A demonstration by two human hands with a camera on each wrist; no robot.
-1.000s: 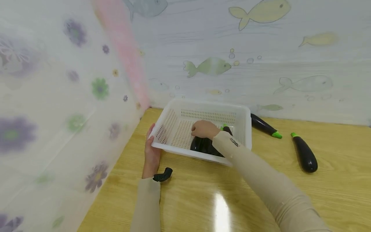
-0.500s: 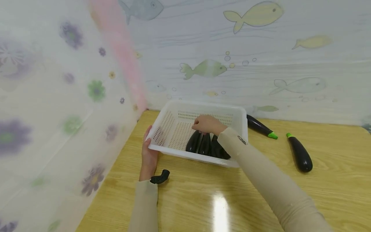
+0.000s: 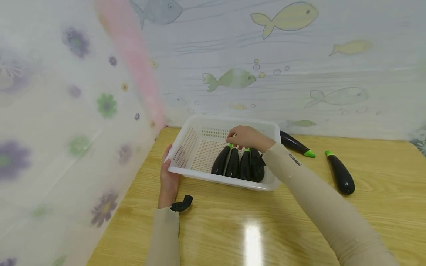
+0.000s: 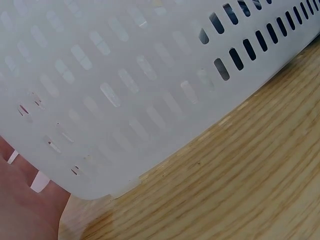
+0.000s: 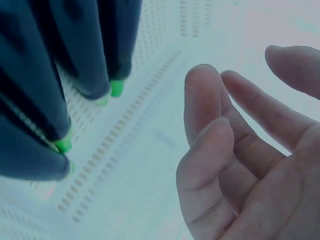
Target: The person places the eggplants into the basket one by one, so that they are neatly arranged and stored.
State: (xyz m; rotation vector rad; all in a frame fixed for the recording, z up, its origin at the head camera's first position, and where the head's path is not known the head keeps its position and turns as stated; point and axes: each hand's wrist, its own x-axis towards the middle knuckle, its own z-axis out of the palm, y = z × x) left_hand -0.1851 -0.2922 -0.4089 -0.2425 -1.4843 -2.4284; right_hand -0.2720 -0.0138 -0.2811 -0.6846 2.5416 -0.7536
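Note:
Several dark eggplants (image 3: 245, 165) with green stem ends lie side by side in a white perforated plastic basket (image 3: 196, 173), against its near side. My left hand (image 3: 169, 181) grips the basket's near left corner, with the thumb at the rim. In the left wrist view, part of that hand (image 4: 25, 200) shows beside the basket's slotted wall. Over the stem ends, inside the basket, is my right hand (image 3: 247, 137). The right wrist view shows this hand (image 5: 245, 165) with loosely bent fingers and nothing held, apart from the eggplants (image 5: 80, 50).
Right of the basket, two more eggplants lie on the wooden table (image 3: 213, 229): one eggplant (image 3: 294, 143) by the basket's right wall, another eggplant (image 3: 341, 173) farther right. A wall (image 3: 286, 92) with fish drawings stands behind, and a flowered wall (image 3: 76, 147) on the left.
My right hand has come up and to the right off the eggplants, uncovering them in the basket. The left hand stays on the basket corner. The head view has shifted slightly.

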